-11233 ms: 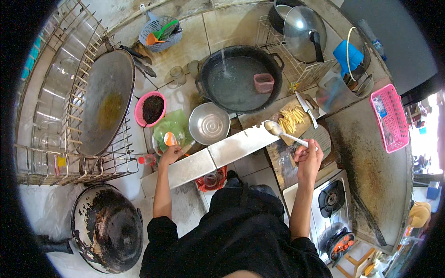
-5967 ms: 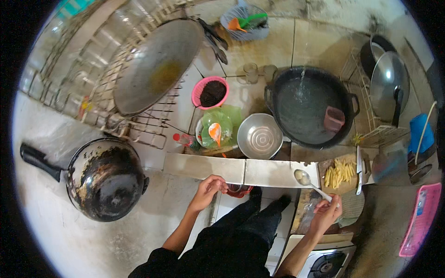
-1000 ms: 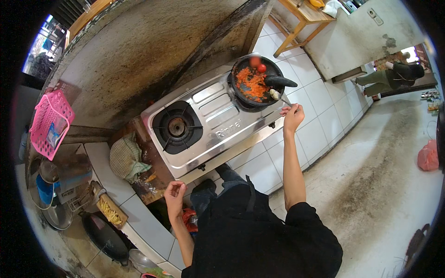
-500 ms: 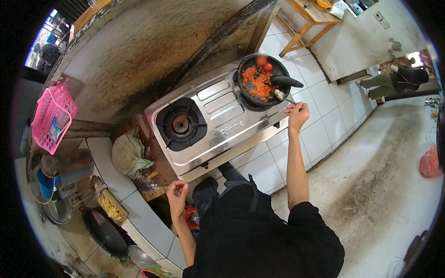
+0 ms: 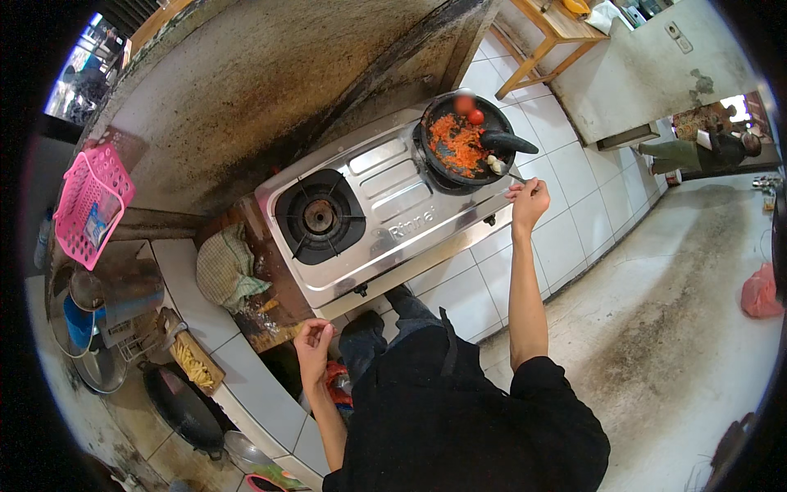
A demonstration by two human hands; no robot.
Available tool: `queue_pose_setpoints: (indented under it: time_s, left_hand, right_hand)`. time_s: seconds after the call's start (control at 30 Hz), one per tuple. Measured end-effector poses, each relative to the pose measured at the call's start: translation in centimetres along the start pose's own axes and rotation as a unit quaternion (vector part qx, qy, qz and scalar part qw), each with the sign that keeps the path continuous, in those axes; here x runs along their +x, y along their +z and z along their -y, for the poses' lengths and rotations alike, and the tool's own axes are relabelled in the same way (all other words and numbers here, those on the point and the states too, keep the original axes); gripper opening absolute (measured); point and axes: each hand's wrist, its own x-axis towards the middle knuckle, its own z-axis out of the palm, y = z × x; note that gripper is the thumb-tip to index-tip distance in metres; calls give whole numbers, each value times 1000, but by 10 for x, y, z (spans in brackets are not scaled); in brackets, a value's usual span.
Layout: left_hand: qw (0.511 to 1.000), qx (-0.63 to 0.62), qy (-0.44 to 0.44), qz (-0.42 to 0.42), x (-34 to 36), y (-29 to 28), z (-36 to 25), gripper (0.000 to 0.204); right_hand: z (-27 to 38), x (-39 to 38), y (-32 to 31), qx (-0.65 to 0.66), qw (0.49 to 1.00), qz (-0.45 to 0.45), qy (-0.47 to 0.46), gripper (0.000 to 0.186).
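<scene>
Holding a spoon by its handle, the right grip is closed, with thumb and fingers pinched together. The spoon's front end is by the near right rim of a dark round bowl, with pale lumps there; I cannot tell if it touches the bowl. The spoon looks thin, stiff and light, so the end of its handle is a good place to hold. It would need to be level, since the lumps look soft and could slide off.

The bowl is at the right end of a silver stove and looks thick and heavy. In it are soft, wet-looking orange mash, a smooth red tomato that may roll, and a hard-looking dark pestle leaning on the right rim.

The left grip is by the stove's near left corner, fingers curled and nothing seen inside; I cannot tell if it is fully closed.
</scene>
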Motion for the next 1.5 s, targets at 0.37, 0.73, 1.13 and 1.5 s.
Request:
queue_pose_setpoints:
  time_s: [0.37, 0.73, 1.13, 1.5]
  left_hand:
    - [1000, -3, -10, -6, -2, 2, 1, 5]
    - [1000, 6, -15, -12, -7, 7, -1, 5]
    - [1000, -3, -12, -16, -9, 4, 6, 8]
    - [1000, -11, -14, -21, -14, -1, 9, 8]
  right_hand:
    - [-4, 1, 1, -67, 997, 3, -42, 28]
    - [-2, 2, 6, -124, 987, 0, -98, 28]
    - [-4, -9, 12, -183, 972, 21, -143, 23]
    - [-17, -9, 13, -228, 954, 20, -193, 20]
